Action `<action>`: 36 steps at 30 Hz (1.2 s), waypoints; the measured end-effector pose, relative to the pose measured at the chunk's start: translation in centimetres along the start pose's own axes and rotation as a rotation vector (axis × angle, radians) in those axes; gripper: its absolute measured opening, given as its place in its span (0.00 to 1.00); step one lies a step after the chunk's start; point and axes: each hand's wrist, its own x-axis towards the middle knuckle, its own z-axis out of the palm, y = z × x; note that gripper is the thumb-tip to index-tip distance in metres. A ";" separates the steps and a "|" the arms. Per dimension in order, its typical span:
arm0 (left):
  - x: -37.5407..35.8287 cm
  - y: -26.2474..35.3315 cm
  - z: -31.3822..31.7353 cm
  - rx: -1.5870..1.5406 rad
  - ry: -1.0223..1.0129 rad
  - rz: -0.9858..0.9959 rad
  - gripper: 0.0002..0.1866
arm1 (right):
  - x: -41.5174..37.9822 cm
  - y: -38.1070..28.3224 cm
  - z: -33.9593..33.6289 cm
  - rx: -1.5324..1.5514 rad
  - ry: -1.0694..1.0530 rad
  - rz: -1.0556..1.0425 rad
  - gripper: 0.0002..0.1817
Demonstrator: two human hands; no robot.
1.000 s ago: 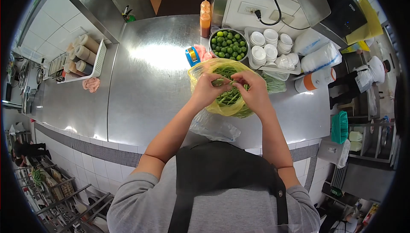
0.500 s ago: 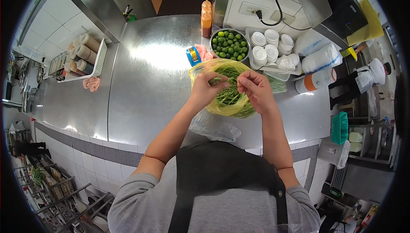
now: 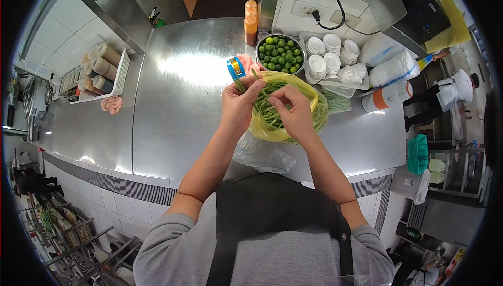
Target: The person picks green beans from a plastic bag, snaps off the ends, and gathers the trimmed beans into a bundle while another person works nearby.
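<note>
Head view. I see my left hand (image 3: 237, 102) closed in a grip on a few long green beans (image 3: 270, 109), their tips sticking up past the knuckles toward the blue tape roll (image 3: 235, 68). My right hand (image 3: 294, 112) pinches other bean stems just beside it, over the mouth of the yellow bag (image 3: 309, 109). The bag lies open on the steel surface (image 3: 178, 102), its rim spread so both hands can reach inside. A clear plastic bag (image 3: 262, 156) lies nearer my body. Behind stand a metal bowl of limes (image 3: 280, 54), two sauce bottles (image 3: 251, 23) and a tray of small white dishes (image 3: 330, 58), well apart from the hands.
</note>
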 end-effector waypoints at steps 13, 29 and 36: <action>0.4 -0.8 -1.9 -0.456 0.082 -0.288 0.06 | 0.6 2.1 -3.4 -0.288 0.034 -0.106 0.09; -0.1 -0.8 -1.1 -0.298 0.048 -0.301 0.07 | 0.3 1.0 -3.8 0.056 -0.003 0.060 0.05; -1.5 -0.1 0.9 0.493 -0.288 -0.188 0.07 | -0.2 1.1 -3.1 0.321 0.026 0.185 0.05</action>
